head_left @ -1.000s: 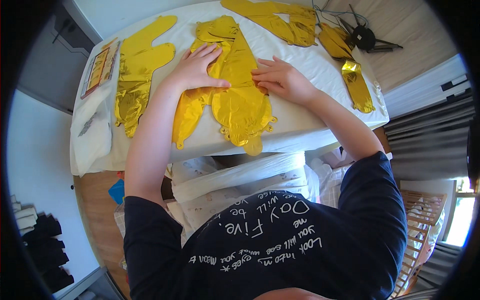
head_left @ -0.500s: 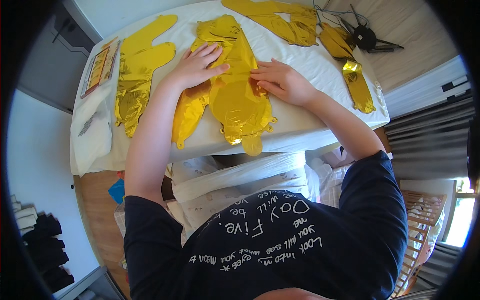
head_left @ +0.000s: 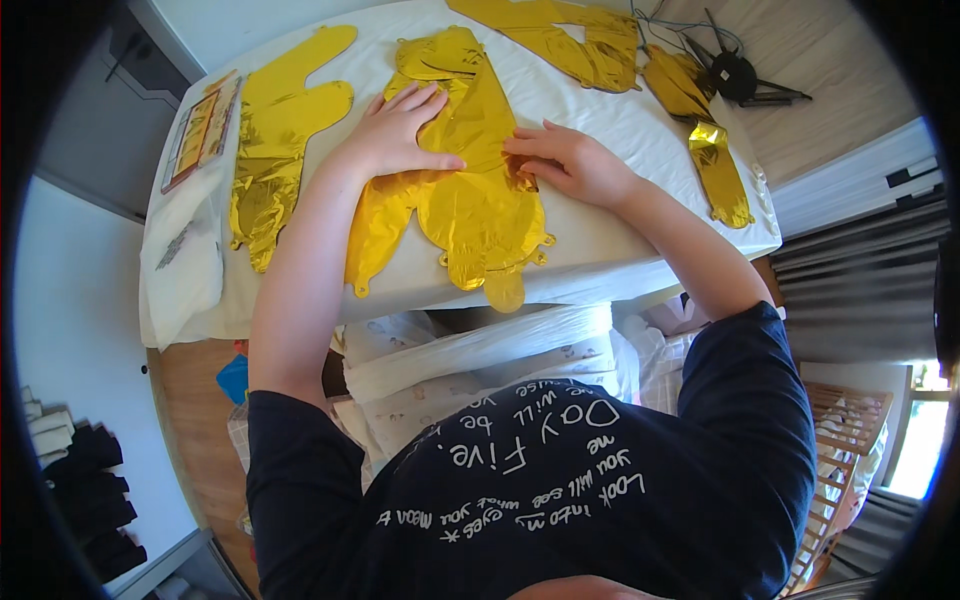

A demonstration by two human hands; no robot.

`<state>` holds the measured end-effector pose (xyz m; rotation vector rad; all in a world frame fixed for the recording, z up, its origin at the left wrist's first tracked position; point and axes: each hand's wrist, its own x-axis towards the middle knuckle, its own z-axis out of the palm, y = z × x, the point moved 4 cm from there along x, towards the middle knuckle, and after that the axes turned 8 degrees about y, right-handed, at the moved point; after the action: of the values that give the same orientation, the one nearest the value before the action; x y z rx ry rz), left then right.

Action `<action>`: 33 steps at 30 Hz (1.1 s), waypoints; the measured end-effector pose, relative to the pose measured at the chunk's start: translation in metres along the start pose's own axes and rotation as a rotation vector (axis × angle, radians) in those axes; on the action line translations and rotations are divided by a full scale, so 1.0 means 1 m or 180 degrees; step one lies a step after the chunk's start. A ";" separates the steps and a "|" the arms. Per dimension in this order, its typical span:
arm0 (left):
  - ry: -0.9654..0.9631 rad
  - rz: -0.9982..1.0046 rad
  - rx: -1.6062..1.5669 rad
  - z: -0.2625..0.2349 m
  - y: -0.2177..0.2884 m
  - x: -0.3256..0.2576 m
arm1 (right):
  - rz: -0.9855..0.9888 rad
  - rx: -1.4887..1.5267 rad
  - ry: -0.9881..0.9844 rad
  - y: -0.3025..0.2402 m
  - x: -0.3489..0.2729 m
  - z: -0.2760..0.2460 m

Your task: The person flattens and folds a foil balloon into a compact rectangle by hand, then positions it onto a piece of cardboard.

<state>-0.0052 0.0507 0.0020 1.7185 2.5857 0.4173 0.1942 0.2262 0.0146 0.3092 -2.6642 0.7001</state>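
Observation:
A flat, uninflated gold foil balloon (head_left: 468,205) lies creased on the white-covered table in front of me, with small tabs and a rounded tongue at its near end. My left hand (head_left: 395,135) rests open across its left side, fingers spread and thumb pointing right. At its right edge, my right hand (head_left: 580,165) touches the foil with bent fingers, thumb and forefinger apart. The right fingertips partly cover that edge. Part of the balloon's left side is hidden under my left palm.
More flat gold balloons lie at the left (head_left: 275,130), the far side (head_left: 560,45) and the right (head_left: 715,170). A picture card (head_left: 205,130) and a clear plastic bag (head_left: 185,255) sit along the left edge. A black router-like device (head_left: 733,75) with cables is beyond the right corner.
My right fingers have bent more at the balloon's edge. My left thumb has moved slightly down and right over the foil, its hand still spread.

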 end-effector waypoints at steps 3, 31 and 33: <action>0.0026 0.0014 0.0043 0.001 -0.001 0.000 | 0.0028 0.0071 -0.0196 0.004 0.002 -0.004; -0.0007 -0.0021 0.0119 -0.003 0.004 0.001 | 0.0775 -0.1117 0.0628 0.044 0.075 0.028; 0.0004 -0.0021 0.0125 -0.003 0.003 0.002 | 0.0939 -0.1199 0.0446 0.056 0.087 0.034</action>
<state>-0.0038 0.0525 0.0062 1.7214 2.6171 0.3702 0.0888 0.2466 -0.0022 -0.2288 -2.6582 0.2724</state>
